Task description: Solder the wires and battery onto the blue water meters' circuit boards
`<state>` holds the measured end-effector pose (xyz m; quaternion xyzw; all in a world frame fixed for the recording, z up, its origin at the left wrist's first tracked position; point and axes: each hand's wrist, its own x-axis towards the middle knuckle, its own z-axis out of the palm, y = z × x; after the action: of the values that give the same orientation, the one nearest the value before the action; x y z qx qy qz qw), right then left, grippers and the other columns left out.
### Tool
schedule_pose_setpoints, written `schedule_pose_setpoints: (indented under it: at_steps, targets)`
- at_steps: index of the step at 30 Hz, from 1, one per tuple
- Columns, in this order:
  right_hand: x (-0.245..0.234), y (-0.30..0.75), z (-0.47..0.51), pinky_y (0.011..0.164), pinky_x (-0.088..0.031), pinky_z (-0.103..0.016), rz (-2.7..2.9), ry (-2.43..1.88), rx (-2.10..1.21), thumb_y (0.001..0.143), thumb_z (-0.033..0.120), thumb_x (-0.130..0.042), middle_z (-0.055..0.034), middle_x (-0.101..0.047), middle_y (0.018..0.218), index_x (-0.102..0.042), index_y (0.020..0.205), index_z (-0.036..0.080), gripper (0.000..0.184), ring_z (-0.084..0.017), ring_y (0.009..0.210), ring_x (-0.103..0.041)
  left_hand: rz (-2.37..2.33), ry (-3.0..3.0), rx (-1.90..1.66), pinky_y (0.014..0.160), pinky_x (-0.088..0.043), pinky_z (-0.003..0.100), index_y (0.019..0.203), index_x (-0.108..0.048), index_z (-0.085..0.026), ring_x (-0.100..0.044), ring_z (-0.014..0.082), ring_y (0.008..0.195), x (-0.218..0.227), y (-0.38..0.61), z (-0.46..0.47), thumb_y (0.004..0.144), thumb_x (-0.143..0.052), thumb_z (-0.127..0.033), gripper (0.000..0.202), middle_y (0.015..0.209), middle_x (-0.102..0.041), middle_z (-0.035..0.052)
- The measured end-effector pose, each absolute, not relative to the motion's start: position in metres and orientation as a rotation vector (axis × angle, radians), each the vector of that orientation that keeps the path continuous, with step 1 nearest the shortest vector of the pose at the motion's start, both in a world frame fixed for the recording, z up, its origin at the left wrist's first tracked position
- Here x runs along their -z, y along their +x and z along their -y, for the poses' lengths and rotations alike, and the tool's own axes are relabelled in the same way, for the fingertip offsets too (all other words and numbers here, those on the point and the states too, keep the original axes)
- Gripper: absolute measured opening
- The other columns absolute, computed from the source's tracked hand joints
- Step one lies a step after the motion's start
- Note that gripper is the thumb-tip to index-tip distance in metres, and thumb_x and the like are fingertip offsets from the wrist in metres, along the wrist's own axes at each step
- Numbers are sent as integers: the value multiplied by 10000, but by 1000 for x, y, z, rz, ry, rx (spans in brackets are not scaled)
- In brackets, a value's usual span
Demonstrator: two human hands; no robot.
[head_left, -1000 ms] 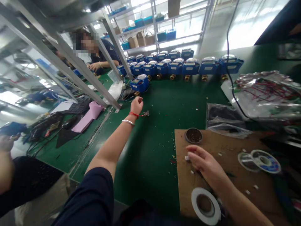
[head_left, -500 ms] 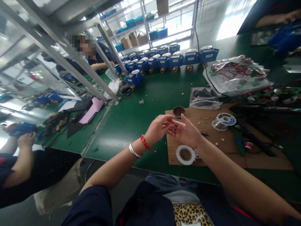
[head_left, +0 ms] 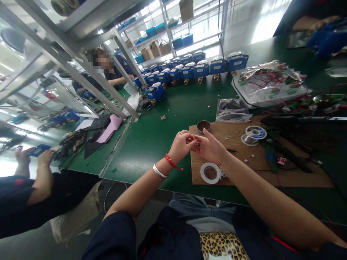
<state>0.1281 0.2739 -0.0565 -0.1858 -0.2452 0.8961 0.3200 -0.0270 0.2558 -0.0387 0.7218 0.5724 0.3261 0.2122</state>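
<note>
My left hand (head_left: pixel 182 147), with a red cord and a silver bangle at the wrist, is closed, thumb and fingertips pinched against the other hand's fingers. What it pinches, if anything, is too small to make out. My right hand (head_left: pixel 211 147) is turned palm up with its fingers curled around several small shiny metal pieces (head_left: pixel 197 143). Just beyond the hands stands a round tin (head_left: pixel 204 126) with brownish contents. A white ring-shaped roll (head_left: pixel 210 173) lies on the cardboard sheet (head_left: pixel 230 130) below my right hand.
A solder spool (head_left: pixel 254 135), green-handled pliers (head_left: pixel 271 159) and a small red spool (head_left: pixel 282 161) lie to the right. Behind are a plastic bag (head_left: pixel 233 110), bagged wired boards (head_left: pixel 271 79) and rows of blue meters (head_left: pixel 180 73). Metal shelf posts (head_left: pixel 121 61) rise at left; co-workers sit around.
My left fingers have closed in on the small metal pieces at my right fingertips. The view has shifted slightly. At left, a co-worker's hands now hold a blue item differently.
</note>
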Motion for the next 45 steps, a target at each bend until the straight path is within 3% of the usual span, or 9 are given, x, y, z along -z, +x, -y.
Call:
schedule_pose_setpoints:
  at_steps: [5, 12, 17, 19, 29, 36, 41, 45]
  targets:
    - [59, 127, -275, 893, -511, -281, 736, -558, -2294, 962, 520, -361, -69, -683, 953, -652, 1033, 169, 462, -137, 859, -639, -1595, 1893, -942, 730, -489, 297, 799, -663, -145, -565, 151, 796, 38, -32, -259, 819, -632, -215, 79, 951, -592, 72]
    - [54, 126, -272, 788, -517, -217, 732, -507, -2329, 977, 524, -296, -64, -685, 963, -664, 981, 167, 513, -111, 795, -625, -1563, 1984, -895, 902, -473, 380, 795, -683, -175, -561, 215, 992, 43, -25, -256, 771, -689, -219, 50, 1029, -582, 83]
    - [62, 122, -273, 827, -532, -227, 736, -527, -2247, 903, 304, -549, -45, -695, 955, -654, 946, 169, 176, -104, 827, -643, -1501, 1628, -1016, 762, -491, 301, 796, -644, -156, -586, 157, 813, 46, -30, -259, 780, -657, -264, 110, 928, -607, 57]
    - [66, 121, -273, 806, -542, -225, 787, -578, -2156, 860, 277, -614, -44, -692, 949, -644, 924, 168, 131, -103, 821, -646, -1483, 1528, -1043, 742, -480, 283, 823, -639, -154, -585, 150, 793, 46, -32, -259, 778, -665, -293, 148, 885, -619, 44]
    - [74, 123, -276, 609, -547, -263, 1086, -918, -1831, 824, 445, -637, -33, -663, 724, -569, 757, 190, 273, -139, 660, -637, -1314, 1249, -1023, 672, -421, 233, 814, -633, -126, -551, 112, 712, 41, -26, -251, 758, -700, -360, 249, 787, -624, 26]
    - [76, 125, -274, 439, -386, -227, 1300, -996, -1634, 833, 561, -570, 0, -587, 582, -546, 695, 198, 390, -103, 476, -497, -1196, 1211, -984, 667, -421, 233, 865, -646, -144, -549, 110, 717, 44, -30, -250, 788, -683, -367, 238, 804, -626, 25]
    - [74, 128, -275, 450, -349, -245, 1410, -1031, -1524, 851, 565, -531, 8, -560, 568, -578, 696, 197, 402, -104, 466, -455, -1078, 1044, -935, 665, -439, 225, 877, -646, -115, -562, 99, 703, 50, -31, -251, 784, -701, -343, 252, 806, -628, 51]
    - [76, 128, -275, 525, -387, -254, 1514, -1079, -1389, 891, 512, -472, 3, -605, 642, -615, 811, 201, 352, -115, 513, -504, -1265, 1051, -1093, 760, -513, 290, 921, -586, -125, -642, 151, 819, 43, -56, -268, 819, -648, -292, 205, 951, -665, 106]
